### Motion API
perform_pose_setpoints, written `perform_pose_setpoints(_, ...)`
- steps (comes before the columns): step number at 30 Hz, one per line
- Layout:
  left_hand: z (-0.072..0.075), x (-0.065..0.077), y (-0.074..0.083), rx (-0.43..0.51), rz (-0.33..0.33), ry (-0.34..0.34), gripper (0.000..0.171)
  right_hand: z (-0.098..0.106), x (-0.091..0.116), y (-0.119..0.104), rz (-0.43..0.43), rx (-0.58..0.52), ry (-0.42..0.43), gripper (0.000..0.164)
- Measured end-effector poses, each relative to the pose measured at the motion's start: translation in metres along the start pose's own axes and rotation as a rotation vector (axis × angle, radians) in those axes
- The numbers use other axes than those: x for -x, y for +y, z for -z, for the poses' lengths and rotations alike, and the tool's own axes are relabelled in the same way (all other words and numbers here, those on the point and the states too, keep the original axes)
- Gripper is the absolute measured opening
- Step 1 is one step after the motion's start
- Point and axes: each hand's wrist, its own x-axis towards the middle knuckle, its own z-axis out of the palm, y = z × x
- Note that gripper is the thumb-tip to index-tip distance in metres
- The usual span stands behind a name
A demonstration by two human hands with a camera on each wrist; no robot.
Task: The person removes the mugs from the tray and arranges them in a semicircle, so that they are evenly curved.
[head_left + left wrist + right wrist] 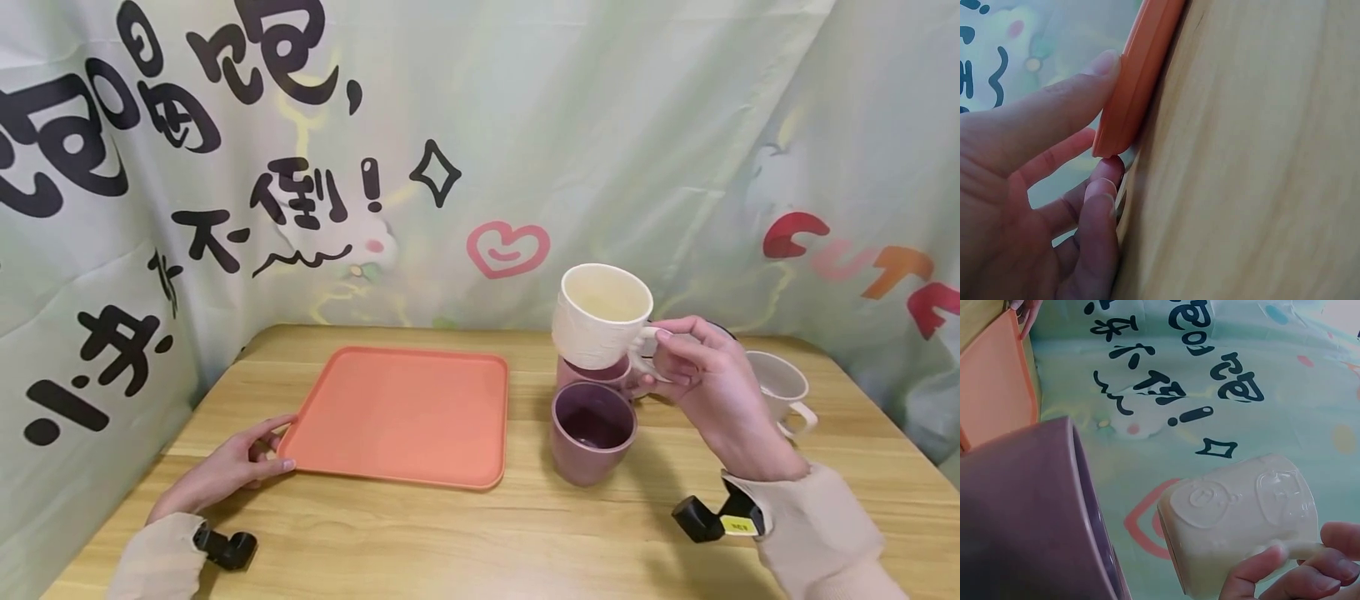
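Observation:
My right hand (705, 375) holds a cream-white mug (600, 321) by its handle, up off the table. Raised relief figures show on the side of this mug (1241, 512) in the right wrist view. Just below and nearer stands a purple cup (592, 442), upright with its mouth up. A pink mug (570, 372) behind it is partly hidden by the raised one. At the left, my left hand (236, 462) grips the near left corner of an orange tray (405, 417), thumb and fingers on either side of that corner (1132, 94) in the left wrist view.
Another whitish mug (780, 387) stands at the right, its handle toward the near right. A dark-rimmed round thing (720, 329) is mostly hidden behind my right hand. A printed curtain (637, 125) hangs along the back of the wooden table (420, 533).

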Motion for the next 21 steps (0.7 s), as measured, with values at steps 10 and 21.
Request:
perform_pose_setpoints(10, 0.001, 0.0, -0.001, 0.014, 0.006, -0.001, 0.076, 0.025, 0.007, -0.005, -0.008, -0.042, -0.029, 0.026)
perform_pose_setpoints(21, 0.001, 0.0, -0.002, -0.02, 0.001, -0.002, 0.075, 0.057, 0.02, -0.014, 0.018, -0.084, 0.019, 0.028)
